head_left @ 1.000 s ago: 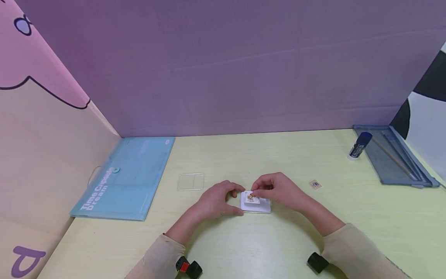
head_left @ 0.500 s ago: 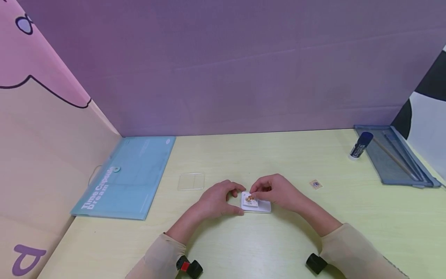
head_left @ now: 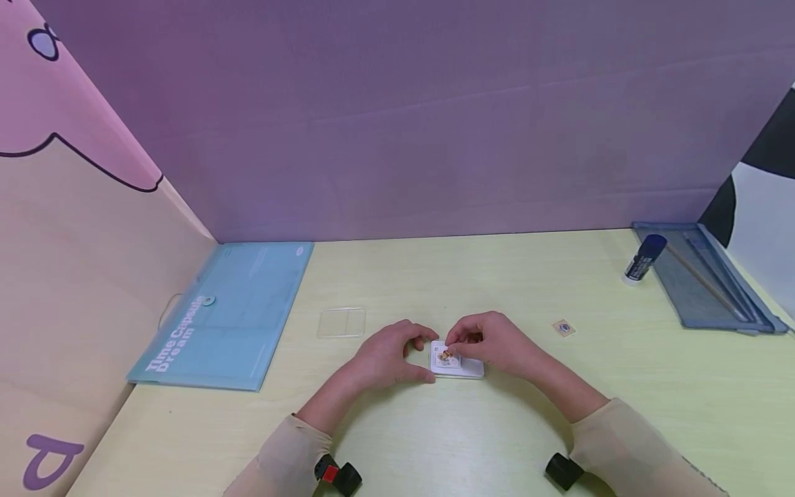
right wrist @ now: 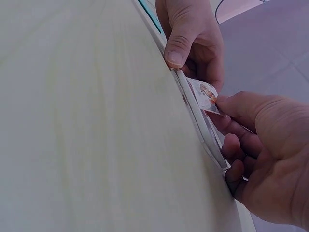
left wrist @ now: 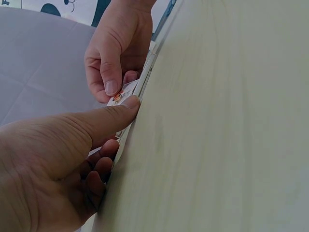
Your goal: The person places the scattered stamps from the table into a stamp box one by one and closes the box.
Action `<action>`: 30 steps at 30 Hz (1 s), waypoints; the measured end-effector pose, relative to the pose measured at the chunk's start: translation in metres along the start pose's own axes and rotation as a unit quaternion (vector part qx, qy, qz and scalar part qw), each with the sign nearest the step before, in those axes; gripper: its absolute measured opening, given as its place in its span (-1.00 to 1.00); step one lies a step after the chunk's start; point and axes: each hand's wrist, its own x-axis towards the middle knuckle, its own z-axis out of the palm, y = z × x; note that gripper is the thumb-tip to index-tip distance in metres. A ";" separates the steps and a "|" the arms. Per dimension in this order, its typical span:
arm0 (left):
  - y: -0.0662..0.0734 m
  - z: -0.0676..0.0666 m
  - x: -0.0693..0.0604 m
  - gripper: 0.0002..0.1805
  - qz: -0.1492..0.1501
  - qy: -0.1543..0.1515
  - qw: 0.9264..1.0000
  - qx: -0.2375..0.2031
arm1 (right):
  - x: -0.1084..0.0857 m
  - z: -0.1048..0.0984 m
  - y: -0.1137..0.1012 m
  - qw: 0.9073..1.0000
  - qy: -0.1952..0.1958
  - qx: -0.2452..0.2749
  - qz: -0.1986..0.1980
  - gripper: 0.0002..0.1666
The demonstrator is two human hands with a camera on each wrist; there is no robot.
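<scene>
My right hand [head_left: 493, 339] pinches a small white stamp [head_left: 445, 358] with a reddish-brown picture, thumb and fingertips at its right edge. Under the stamp, a white rounded card [head_left: 470, 368] in a thin clear case lies flat on the table. Its left end is held by my left hand [head_left: 390, 355], thumb on the near corner and fingers at the far one. From the right wrist view, the stamp [right wrist: 206, 96] tilts up off the card, its left edge near the surface. Whether that edge touches the card, I cannot tell.
A clear plastic rectangle [head_left: 341, 323] lies left of the hands, beyond it a blue document folder [head_left: 230, 317]. Another small stamp [head_left: 564, 328] lies to the right. A glue stick [head_left: 643, 259] stands by a dark blue mesh pouch [head_left: 695, 297] holding a thin stick.
The stamp has shifted slightly and turned straighter over the white card's left part, my right hand dipping a little with it. The left hand keeps its place.
</scene>
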 end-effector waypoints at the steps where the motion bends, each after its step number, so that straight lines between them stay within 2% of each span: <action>1: 0.000 0.000 0.000 -0.39 0.000 0.000 1.000 0.000 | 0.000 0.000 0.000 1.000 0.001 -0.002 0.000 -0.94; 19: -0.002 0.001 0.000 -0.40 0.006 0.001 1.000 -0.002 | -0.002 0.000 -0.002 0.999 0.020 -0.003 0.028 -0.91; 24: -0.003 0.001 0.000 -0.40 0.010 0.002 1.000 -0.002 | -0.003 -0.003 -0.005 0.999 0.023 -0.004 0.029 -0.91; 30: -0.001 0.001 -0.001 -0.39 -0.001 0.000 1.000 -0.008 | -0.006 -0.011 -0.005 0.999 0.038 -0.014 0.029 -0.93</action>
